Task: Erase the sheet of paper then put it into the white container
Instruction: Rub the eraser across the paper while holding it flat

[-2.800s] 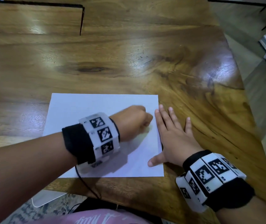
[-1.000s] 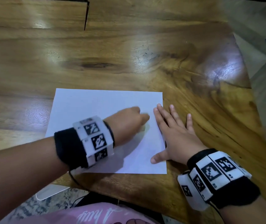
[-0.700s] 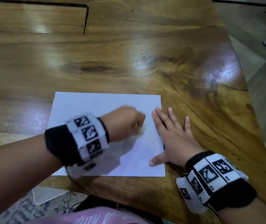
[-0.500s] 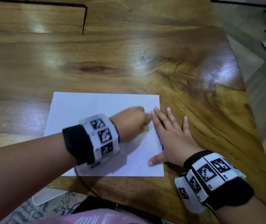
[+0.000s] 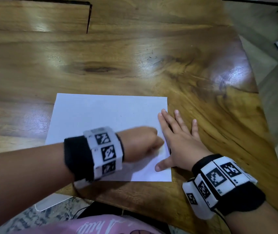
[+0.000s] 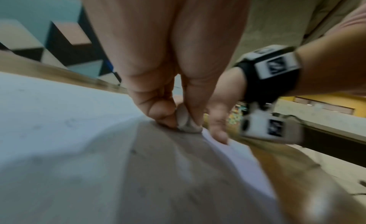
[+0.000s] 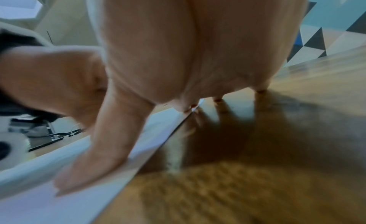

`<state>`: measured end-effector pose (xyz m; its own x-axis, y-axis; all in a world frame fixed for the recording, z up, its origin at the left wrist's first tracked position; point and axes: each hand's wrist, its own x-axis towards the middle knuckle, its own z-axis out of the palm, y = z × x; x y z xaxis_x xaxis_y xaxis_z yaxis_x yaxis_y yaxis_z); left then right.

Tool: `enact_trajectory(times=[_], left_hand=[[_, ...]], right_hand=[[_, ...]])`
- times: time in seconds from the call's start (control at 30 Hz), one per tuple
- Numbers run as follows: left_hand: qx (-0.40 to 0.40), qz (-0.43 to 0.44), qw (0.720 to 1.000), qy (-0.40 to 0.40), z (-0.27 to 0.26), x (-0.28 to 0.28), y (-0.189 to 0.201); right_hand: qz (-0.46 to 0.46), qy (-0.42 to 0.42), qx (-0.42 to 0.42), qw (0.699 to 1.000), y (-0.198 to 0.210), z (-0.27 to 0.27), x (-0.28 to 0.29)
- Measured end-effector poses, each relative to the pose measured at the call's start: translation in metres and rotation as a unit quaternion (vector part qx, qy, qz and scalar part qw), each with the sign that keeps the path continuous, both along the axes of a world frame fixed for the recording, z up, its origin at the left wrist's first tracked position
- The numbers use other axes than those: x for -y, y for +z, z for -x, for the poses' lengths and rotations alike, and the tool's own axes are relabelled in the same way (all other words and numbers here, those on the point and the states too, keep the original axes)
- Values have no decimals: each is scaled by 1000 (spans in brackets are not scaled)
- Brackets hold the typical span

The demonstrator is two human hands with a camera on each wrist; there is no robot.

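A white sheet of paper (image 5: 101, 119) lies flat near the front edge of the wooden table (image 5: 135, 65). My left hand (image 5: 143, 142) pinches a small grey-white eraser (image 6: 186, 121) and presses it on the sheet's right part, close to its right edge. My right hand (image 5: 177, 139) lies flat with straight fingers across the paper's right edge, thumb (image 7: 95, 161) on the sheet (image 7: 49, 196) and the other fingers partly on the wood. The white container is in none of the views.
A dark thin line (image 5: 89, 17) crosses the far left of the table. The table's right edge falls off to a tiled floor (image 5: 273, 115). A white flat object (image 5: 50, 202) shows below the table's front edge.
My left hand with the eraser has rubbed back and forth over the right part of the sheet and now sits slightly nearer. The right hand and the paper have stayed in place.
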<state>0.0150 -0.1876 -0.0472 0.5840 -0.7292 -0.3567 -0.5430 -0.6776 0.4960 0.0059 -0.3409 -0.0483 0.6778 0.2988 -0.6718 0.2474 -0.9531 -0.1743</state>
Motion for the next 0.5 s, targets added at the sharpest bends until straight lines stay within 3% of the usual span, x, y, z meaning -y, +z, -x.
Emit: enact_trajectory(times=[0.1,0.3,0.4,0.5], left_hand=[[-49,-1,998,-36,11,-7,-2],[35,31,995,92,-25,0,-2],[-6,50,998,44,8,-17,-8],[-12,14,999,-36,37,-34,-11]], right_hand=[[3,-1,-4,1000,1,0,0],[3,1,-1,1000,1,0,0],[3,-3,-6,1000,1,0,0],[4,-3,-9,1000,1,0,0]])
